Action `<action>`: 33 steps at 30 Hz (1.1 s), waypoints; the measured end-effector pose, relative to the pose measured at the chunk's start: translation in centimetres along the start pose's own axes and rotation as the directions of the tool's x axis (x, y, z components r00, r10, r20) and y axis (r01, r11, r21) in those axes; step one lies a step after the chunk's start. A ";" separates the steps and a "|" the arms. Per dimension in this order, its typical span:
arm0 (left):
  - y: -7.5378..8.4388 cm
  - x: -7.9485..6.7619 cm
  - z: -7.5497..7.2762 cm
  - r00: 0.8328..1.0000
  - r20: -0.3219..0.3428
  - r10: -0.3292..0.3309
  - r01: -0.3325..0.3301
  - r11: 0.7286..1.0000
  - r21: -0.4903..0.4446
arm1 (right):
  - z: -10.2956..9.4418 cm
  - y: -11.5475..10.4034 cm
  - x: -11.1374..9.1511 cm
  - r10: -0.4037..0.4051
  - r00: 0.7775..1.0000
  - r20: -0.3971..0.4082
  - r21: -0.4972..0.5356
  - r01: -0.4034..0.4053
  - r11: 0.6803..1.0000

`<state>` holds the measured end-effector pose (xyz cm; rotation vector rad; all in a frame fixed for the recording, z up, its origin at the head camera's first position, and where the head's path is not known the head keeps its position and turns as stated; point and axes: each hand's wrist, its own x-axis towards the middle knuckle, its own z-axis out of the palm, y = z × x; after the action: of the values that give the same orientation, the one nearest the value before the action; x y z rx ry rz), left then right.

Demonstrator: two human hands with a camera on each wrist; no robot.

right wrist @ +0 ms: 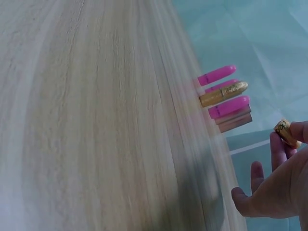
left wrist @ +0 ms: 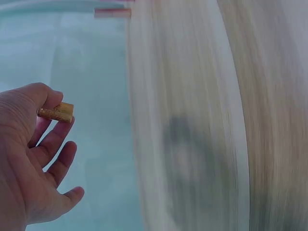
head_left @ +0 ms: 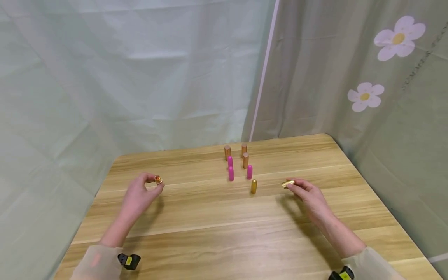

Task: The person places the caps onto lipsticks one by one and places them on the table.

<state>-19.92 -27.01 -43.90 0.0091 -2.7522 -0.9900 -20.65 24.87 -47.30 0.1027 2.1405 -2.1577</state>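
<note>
Above the table's left part, my left hand (head_left: 139, 196) pinches a short gold lipstick base (head_left: 158, 179) between thumb and fingers; its end facing the head camera looks reddish inside. In the left wrist view this gold lipstick base (left wrist: 58, 112) has a narrower neck toward the palm. My right hand (head_left: 313, 199), over the table's right side, pinches a gold lipstick piece (head_left: 288, 184) held tilted. Dark lettering marks that gold lipstick piece (right wrist: 284, 131) in the right wrist view. Between the hands, a gold bullet-shaped lipstick (head_left: 253, 186) stands upright, nearer my right hand.
Several pink bullet-shaped lipsticks (head_left: 231, 174) stand upright at the middle of the wooden table (head_left: 210, 233). Behind and beside them are several copper-coloured lipstick tubes (head_left: 245, 160), also upright. Pale curtains (head_left: 175, 77) hang around the table's back and sides.
</note>
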 end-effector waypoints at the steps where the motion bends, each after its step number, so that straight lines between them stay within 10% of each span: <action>1: 0.4 -0.2 0.2 1.000 0.001 0.010 -0.010 1.000 0.005 | 0.1 0.0 0.0 0.000 1.000 0.001 0.003 0.000 1.000; 16: 4.4 -2.5 3.3 0.986 0.020 0.163 -0.164 0.980 0.111 | 2.5 -0.4 -0.7 0.092 0.995 0.034 0.383 -0.098 0.918; 33: 7.4 -2.4 3.3 0.936 0.075 0.343 -0.348 0.935 0.074 | 3.5 -0.4 -0.4 0.108 0.994 -0.007 0.430 -0.095 0.898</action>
<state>-17.75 -19.03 -42.18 -0.4835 -2.7145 -0.7866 -20.24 21.38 -46.78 0.2753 1.5907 -2.5358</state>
